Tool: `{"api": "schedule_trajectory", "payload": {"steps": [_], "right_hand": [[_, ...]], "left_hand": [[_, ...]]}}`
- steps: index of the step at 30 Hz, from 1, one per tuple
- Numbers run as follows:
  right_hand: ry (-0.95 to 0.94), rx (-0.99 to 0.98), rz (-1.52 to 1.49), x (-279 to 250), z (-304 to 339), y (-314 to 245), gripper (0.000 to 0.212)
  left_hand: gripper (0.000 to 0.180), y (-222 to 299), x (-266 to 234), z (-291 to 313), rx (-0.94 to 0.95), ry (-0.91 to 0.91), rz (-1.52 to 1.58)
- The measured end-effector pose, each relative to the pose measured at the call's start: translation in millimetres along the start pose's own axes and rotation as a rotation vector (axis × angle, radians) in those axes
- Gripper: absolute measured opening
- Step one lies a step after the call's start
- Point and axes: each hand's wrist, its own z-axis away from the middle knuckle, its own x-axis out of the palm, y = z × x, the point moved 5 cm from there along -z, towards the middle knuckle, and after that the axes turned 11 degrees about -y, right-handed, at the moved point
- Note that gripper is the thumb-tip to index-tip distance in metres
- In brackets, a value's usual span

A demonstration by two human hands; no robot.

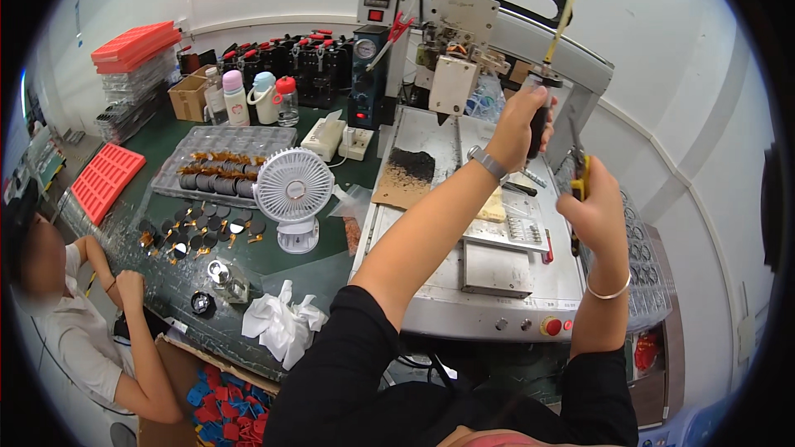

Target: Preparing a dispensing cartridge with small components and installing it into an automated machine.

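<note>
My left hand (517,128), with a watch on its wrist, is wrapped round a dark dispensing syringe (538,128) raised upright at the right of the machine. A yellowish tube (566,16) runs up from the syringe's cap. Close by on the right, my right hand (598,207) grips a hand tool with yellow-and-black handles (580,180). Its narrow grey end (574,136) points upward beside the syringe; whether it is pliers or a cutter I cannot make out. Below both hands lies the machine's bed with a metal fixture plate (517,231).
A benchtop machine (455,82) with a red stop button (551,327) stands ahead. Left are a white fan (296,190), round dark parts (199,227), a clear tray (178,182), bottles (235,99) and crumpled tissue (281,323). Another person (91,331) sits at the left.
</note>
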Motion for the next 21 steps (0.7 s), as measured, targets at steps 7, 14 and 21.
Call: {"api": "schedule_trajectory", "payload": {"steps": [7, 14, 21], "right_hand": [[-0.028, 0.002, -0.162, -7, 18, 5, 0.022], [-0.028, 0.012, -0.184, -2, 19, 13, 0.022], [-0.050, 0.014, -0.156, 3, 18, 12, 0.022]], "left_hand": [[0.046, -1, -5, -2, -0.106, -0.056, 0.059], [0.046, -3, -7, -3, -0.105, -0.070, 0.095], [0.042, -2, -11, -7, -0.131, -0.059, 0.100]]}}
